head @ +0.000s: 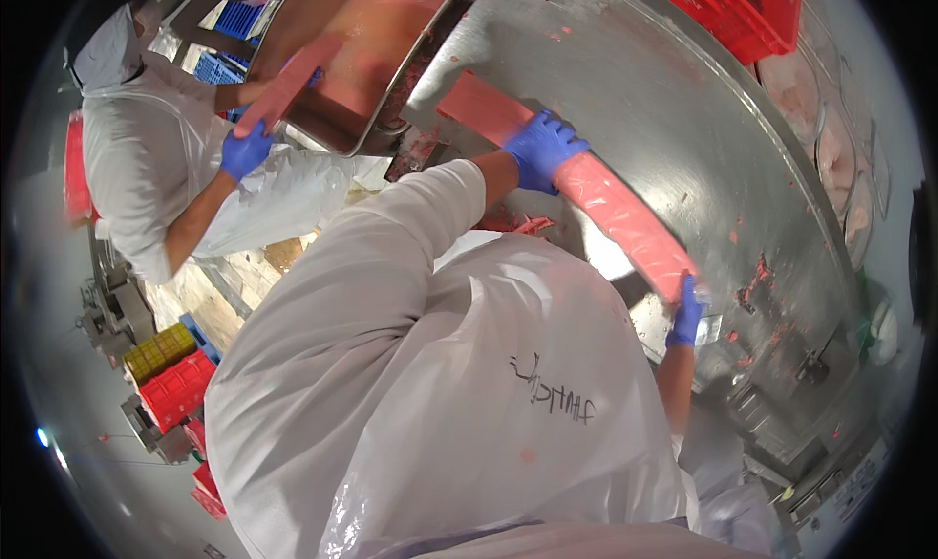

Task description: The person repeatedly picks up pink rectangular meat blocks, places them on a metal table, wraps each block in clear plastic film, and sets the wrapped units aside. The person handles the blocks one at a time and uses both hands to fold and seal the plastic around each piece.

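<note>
A long, flat strip of pink meat-like material (623,218) runs diagonally over the steel table (703,134). Its nearer half has a glossy, wrinkled surface that looks like clear film; the far end is matte. My left hand (546,152), in a blue glove, grips the strip across its middle, fingers over the top edge. At its lower right end my right hand (687,311), also gloved in blue, holds the tip, with the thumb up against it. Small pink scraps (755,284) lie on the steel beside my right hand.
At the left, a co-worker (146,148) in white holds a similar pink strip (289,86) by a steel tub (421,49) with pinkish contents. Red crates (733,16) stand past the table's far edge. Stacked crates (176,390) sit lower left. My white apron (506,412) bears writing.
</note>
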Tool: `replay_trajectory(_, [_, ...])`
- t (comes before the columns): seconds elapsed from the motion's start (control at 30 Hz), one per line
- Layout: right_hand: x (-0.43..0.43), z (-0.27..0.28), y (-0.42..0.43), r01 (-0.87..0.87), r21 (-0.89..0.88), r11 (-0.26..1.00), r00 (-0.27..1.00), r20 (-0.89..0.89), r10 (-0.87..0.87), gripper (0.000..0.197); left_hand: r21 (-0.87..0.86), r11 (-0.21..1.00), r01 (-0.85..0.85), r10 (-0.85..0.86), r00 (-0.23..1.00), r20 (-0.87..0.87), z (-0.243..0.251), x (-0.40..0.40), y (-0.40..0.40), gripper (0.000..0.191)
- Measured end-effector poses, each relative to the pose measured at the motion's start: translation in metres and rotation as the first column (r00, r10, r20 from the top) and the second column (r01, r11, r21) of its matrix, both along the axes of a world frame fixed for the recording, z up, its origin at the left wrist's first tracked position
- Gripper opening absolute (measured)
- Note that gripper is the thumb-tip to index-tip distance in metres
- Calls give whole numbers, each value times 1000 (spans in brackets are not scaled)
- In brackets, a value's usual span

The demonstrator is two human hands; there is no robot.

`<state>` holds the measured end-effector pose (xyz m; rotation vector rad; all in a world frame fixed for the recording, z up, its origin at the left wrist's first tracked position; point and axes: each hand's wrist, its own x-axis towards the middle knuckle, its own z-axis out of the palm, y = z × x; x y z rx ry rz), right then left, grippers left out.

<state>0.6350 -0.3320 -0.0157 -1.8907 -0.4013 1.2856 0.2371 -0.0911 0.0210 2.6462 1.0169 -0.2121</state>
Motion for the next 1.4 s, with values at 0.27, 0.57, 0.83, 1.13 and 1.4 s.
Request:
replay_trajectory(0.27, [-59, 31, 63, -44, 93, 995, 964, -257, 67, 38, 58, 997, 41, -58, 939, 338, 12, 13, -49, 102])
replay_trajectory(0.57, [-167, 105, 122, -740, 183, 648, 581, -313, 751, 79, 175, 975, 139, -128, 989, -69, -18, -22, -12, 35])
replay_trajectory(0.83, [-115, 96, 40, -617, 109, 779, 688, -405, 602, 74, 97, 853, -514, 518, 805, -289, -67, -167, 37, 29])
replay_trajectory(1.13, [-129, 76, 14, -581, 104, 807, 760, -284, 584, 68, -49, 727, -685, 593, 590, 549, -5, -140, 41, 30])
replay_trajectory(1.4, [-182, 126, 105, -256, 754, 605, 923, 5, 384, 76, -438, 886, 153, 359, 372, 856, 207, 62, -77, 40])
